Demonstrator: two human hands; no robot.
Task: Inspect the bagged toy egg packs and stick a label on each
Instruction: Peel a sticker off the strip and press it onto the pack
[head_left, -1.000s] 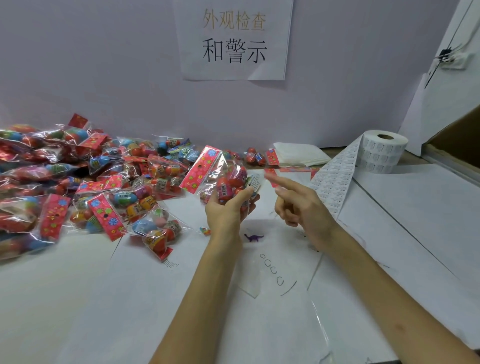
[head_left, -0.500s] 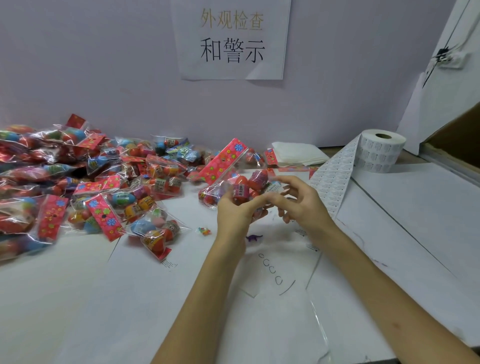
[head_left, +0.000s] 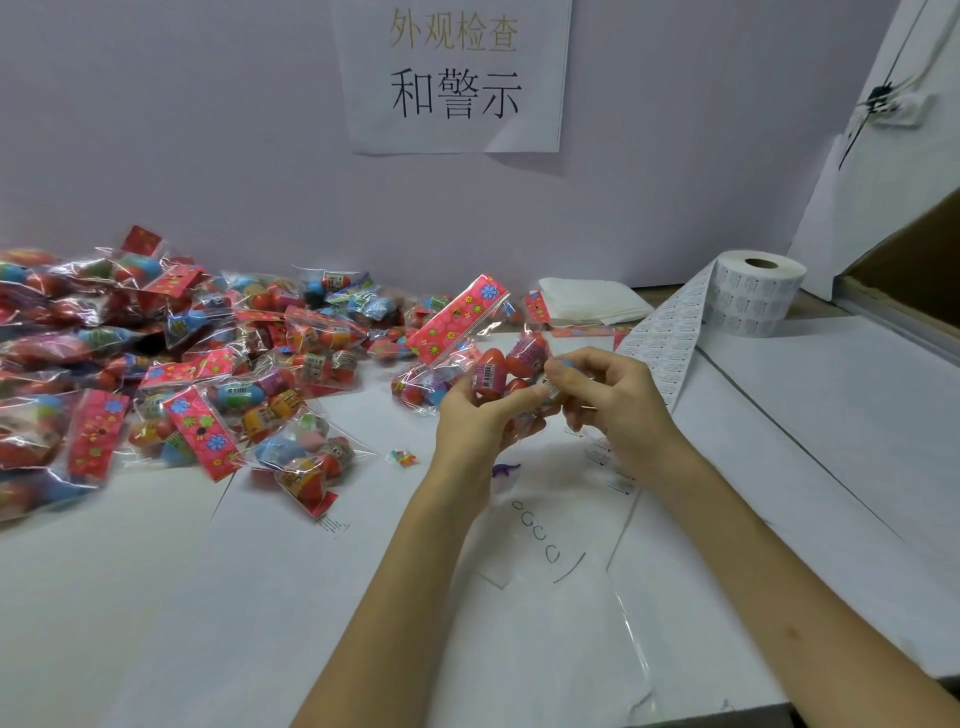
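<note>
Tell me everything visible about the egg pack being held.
The egg pack is a clear crinkly bag with a red flowered card header at its far end. Inside are red toy eggs bearing barcode stickers. The left hand grips it from below; the right hand pinches its right end, above the white table.

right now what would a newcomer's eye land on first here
Most likely the bright heap of bagged egg packs spread over the left of the table. Next, the pack held at the centre between the left hand and right hand. Then the white label roll at the right, its strip trailing toward the hands, and the paper sign on the wall above.
</note>
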